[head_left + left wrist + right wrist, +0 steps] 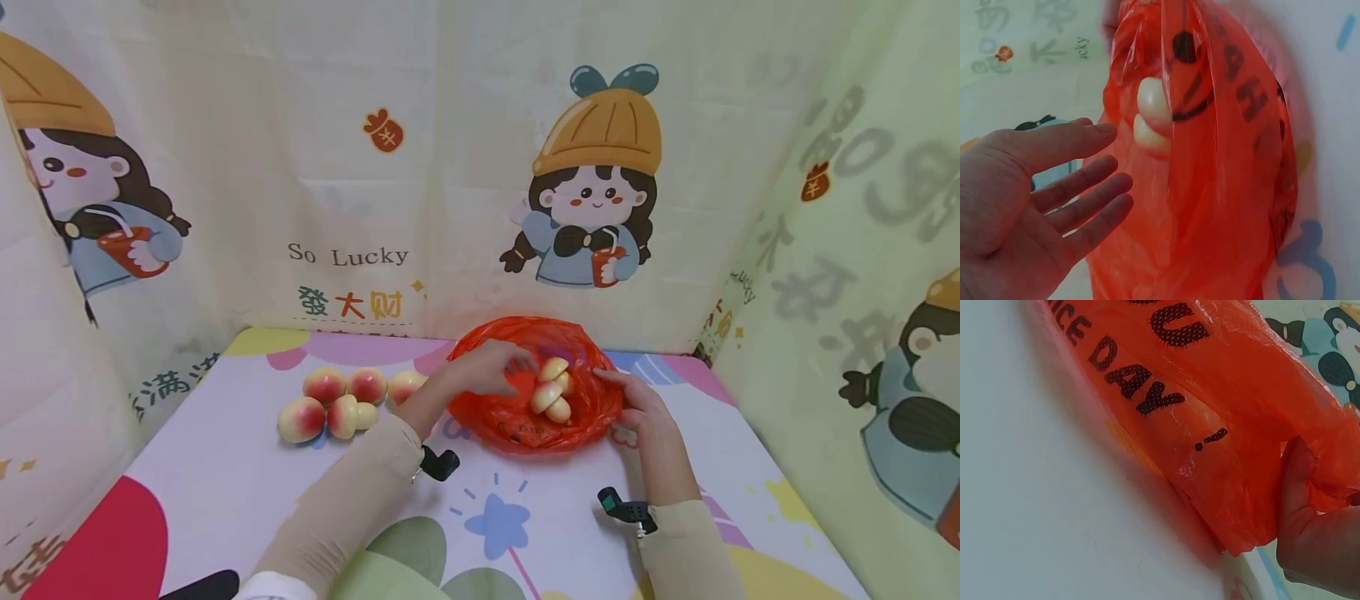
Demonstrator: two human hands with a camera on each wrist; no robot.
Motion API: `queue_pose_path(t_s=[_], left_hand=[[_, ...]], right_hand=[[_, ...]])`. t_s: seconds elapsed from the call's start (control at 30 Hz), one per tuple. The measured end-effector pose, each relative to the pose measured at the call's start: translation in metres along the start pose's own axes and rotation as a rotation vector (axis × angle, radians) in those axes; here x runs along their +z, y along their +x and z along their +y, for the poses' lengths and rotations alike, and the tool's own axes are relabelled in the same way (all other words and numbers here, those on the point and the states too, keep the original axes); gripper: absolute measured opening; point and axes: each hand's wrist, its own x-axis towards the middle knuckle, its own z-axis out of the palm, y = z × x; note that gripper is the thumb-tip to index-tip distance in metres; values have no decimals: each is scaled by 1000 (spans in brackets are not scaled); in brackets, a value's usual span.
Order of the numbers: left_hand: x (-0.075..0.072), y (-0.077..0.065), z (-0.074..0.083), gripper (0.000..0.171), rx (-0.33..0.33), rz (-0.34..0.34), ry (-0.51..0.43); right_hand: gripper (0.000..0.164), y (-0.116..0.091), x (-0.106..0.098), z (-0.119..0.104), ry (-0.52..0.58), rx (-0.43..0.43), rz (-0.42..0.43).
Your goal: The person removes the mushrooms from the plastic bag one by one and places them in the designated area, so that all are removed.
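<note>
A red plastic bag [495, 425] lies with its mouth spread wide on the table. Several cream mushroom-shaped pieces [547, 397] are inside it, toward the right; two of them [1152, 106] show in the left wrist view. My left hand [491, 367] hovers over the left part of the bag's mouth, fingers extended and apart, with nothing in it. At the right rim my right hand [636, 400] holds the bag, its thumb [1297, 481] against the outside of the red plastic and the other fingers largely hidden.
Left of the bag sit several rounded red-and-cream peach-like pieces [302, 419], with a cream mushroom-shaped piece [366, 415] among them. A patterned cloth [570, 517] covers the table. Printed curtains [465, 167] stand behind and at both sides. A dark object [202, 586] shows at the lower left.
</note>
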Motion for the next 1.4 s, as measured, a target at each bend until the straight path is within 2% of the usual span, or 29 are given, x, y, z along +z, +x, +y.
queue_pose_path(t_s=[0.2,0.4,0.6,0.87,1.1,1.27,1.4], left_hand=[[10,17,6,40,7,-21,-13],[19,29,10,37,-57,-43,-51],[26,37,14,38,-115,-57,-63],[34,45,19,45,-170,-77,-8],[39,48,22,44,-204,-95,-14],[44,48,23,45,-213,-87,24],[46,50,23,45,-195,-85,73]], right_hand=[[64,2,-1,-2,27,18,12],[67,2,1,-1,32,26,20],[63,2,3,-1,37,31,30],[67,4,4,0,38,24,29],[65,3,3,1,36,24,40],[65,3,3,1,34,26,29],[66,3,2,0,45,30,32]])
